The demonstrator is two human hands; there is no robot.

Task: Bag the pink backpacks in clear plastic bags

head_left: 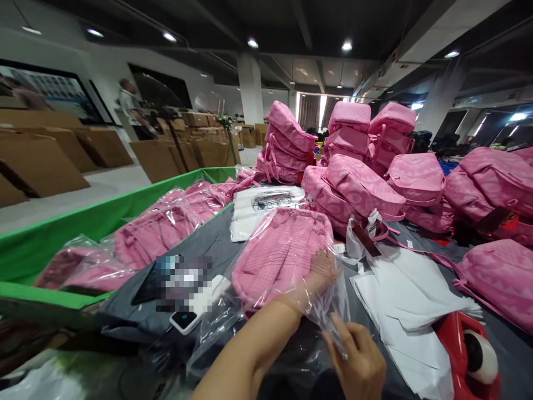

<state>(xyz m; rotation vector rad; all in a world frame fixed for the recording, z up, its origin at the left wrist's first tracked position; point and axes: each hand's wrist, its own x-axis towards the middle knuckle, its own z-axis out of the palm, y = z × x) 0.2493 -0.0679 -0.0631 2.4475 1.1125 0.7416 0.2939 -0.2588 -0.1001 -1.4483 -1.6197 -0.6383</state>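
Observation:
A pink backpack (278,255) lies flat in front of me inside a clear plastic bag (216,328). My left hand (325,268) reaches into the bag and rests against the backpack's right side. Its fingers are blurred behind the film, so their grip is unclear. Lower down, my right hand (356,355) pinches the bag's near right edge between thumb and fingers. Beside the backpack on the left are a white phone-like device (184,321) and a pixelated patch. White printed plastic packaging (266,203) lies just beyond it.
A green-sided bin (104,216) on the left holds several bagged pink backpacks (158,233). More pink backpacks (358,186) are piled at the back and right. White sheets (410,289) and a red tape dispenser (452,344) lie on my right. Cardboard (45,158) and a person (133,108) are farther off.

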